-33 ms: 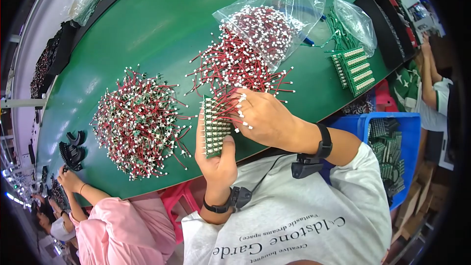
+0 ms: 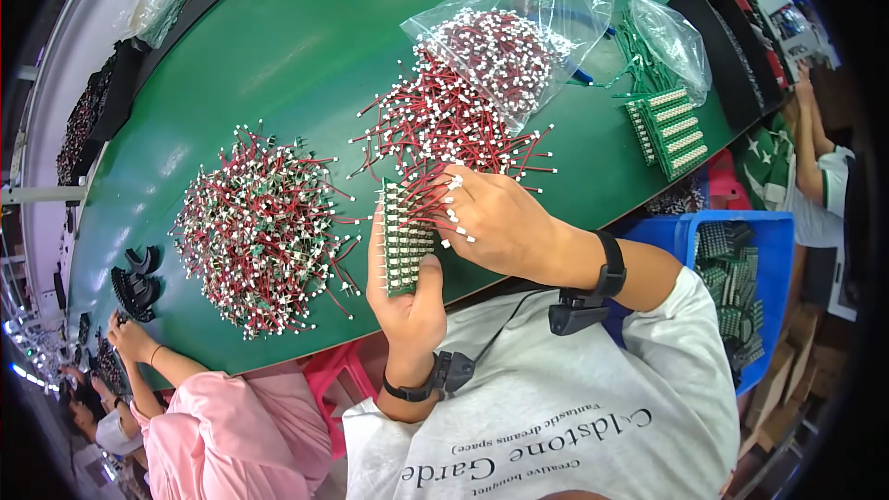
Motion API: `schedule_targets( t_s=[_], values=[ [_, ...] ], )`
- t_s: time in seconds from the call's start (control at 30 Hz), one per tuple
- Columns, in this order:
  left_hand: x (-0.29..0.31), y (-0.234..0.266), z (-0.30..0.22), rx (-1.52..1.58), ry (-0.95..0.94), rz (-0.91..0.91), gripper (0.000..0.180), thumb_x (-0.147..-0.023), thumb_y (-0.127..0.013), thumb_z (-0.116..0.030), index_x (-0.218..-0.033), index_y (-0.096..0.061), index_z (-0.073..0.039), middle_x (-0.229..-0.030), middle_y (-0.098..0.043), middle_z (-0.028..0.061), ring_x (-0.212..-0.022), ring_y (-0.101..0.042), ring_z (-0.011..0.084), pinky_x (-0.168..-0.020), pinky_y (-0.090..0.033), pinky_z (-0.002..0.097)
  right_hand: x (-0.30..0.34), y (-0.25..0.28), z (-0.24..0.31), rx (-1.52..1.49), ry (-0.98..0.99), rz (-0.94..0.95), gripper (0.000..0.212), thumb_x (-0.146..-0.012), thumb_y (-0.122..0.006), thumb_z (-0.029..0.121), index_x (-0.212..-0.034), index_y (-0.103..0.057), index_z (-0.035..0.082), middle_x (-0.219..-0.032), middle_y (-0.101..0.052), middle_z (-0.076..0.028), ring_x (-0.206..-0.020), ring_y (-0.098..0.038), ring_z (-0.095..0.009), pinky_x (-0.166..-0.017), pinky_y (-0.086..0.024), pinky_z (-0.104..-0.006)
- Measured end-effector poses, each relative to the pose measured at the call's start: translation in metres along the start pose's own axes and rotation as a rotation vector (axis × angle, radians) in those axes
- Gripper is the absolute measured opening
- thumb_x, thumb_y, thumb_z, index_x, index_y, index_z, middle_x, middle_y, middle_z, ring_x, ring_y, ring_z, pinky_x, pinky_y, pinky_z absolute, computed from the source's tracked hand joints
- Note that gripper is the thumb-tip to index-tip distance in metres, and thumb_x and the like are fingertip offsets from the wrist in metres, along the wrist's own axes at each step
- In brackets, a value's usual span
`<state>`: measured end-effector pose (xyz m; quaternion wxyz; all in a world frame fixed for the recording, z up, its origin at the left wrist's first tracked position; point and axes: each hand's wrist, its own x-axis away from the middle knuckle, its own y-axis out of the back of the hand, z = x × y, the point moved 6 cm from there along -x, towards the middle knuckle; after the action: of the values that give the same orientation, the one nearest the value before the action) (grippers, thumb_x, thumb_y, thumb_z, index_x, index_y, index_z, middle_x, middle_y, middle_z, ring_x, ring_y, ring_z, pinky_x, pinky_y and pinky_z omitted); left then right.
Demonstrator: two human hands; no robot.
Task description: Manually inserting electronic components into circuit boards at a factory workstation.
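Upright in my left hand (image 2: 407, 322) is a green circuit board panel (image 2: 406, 255) with rows of small white connectors, gripped between thumb and fingers. My right hand (image 2: 505, 222) is closed at the panel's upper right edge, on a bunch of red cables (image 2: 433, 202) with white plugs. Several cable ends reach across the board's upper part. My right fingertips are partly hidden, so I cannot tell which plug they pinch. Just beyond my hands lies a heap of red cables (image 2: 444, 134), partly under a clear plastic bag (image 2: 565, 9).
Left of my hands is a large pile of small boards with red cables (image 2: 264, 231). Stacked board panels (image 2: 671, 134) lie at the right, near a black box (image 2: 722, 56). A blue bin (image 2: 773, 315) holds more panels. A co-worker's hand (image 2: 134, 343) rests at the left table edge.
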<state>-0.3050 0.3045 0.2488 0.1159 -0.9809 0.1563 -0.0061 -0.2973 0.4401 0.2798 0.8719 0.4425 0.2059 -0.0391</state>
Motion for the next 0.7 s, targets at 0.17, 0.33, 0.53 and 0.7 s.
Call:
schedule_targets(
  t_s=[0.17, 0.33, 0.53, 0.7],
  values=[
    [0.0, 0.008, 0.002, 0.104, 0.033, -0.089, 0.059, -0.082, -0.053, 0.016, -0.14, -0.041, 0.006, -0.118, -0.058, 0.0092, -0.102, -0.058, 0.0115, -0.087, -0.047, 0.0234, -0.005, 0.005, 0.003, -0.054, 0.018, -0.045, 0.027, -0.075, -0.072, 0.003, -0.098, -0.06, -0.004, -0.088, -0.056, -0.016, -0.072, -0.06, -0.033, -0.06, -0.051, -0.0414],
    [0.0, 0.004, -0.002, 0.251, 0.081, -0.125, 0.048, -0.081, -0.055, 0.017, -0.127, -0.049, 0.004, -0.111, -0.06, 0.0082, -0.094, -0.059, 0.012, -0.08, -0.049, 0.0243, -0.004, 0.01, 0.0, -0.13, -0.059, -0.065, 0.022, -0.074, -0.07, -0.003, -0.093, -0.058, -0.003, -0.083, -0.051, -0.014, -0.071, -0.059, -0.031, -0.056, -0.049, -0.0396],
    [0.004, 0.011, 0.002, 0.226, 0.067, -0.105, 0.06, -0.078, -0.053, 0.02, -0.135, -0.042, 0.005, -0.118, -0.058, 0.0112, -0.099, -0.06, 0.0145, -0.082, -0.05, 0.0261, 0.0, 0.005, 0.008, -0.061, 0.032, -0.051, 0.021, -0.075, -0.07, 0.001, -0.091, -0.056, -0.002, -0.086, -0.052, -0.012, -0.072, -0.058, -0.028, -0.061, -0.051, -0.0372],
    [0.005, 0.011, 0.003, 0.188, 0.092, -0.088, 0.066, -0.077, -0.052, 0.019, -0.139, -0.037, 0.005, -0.119, -0.057, 0.0106, -0.102, -0.059, 0.0148, -0.085, -0.049, 0.0263, 0.004, 0.002, 0.009, 0.058, 0.022, -0.054, 0.02, -0.076, -0.068, 0.003, -0.092, -0.057, -0.001, -0.085, -0.052, -0.012, -0.074, -0.058, -0.027, -0.062, -0.052, -0.0358]
  ],
)
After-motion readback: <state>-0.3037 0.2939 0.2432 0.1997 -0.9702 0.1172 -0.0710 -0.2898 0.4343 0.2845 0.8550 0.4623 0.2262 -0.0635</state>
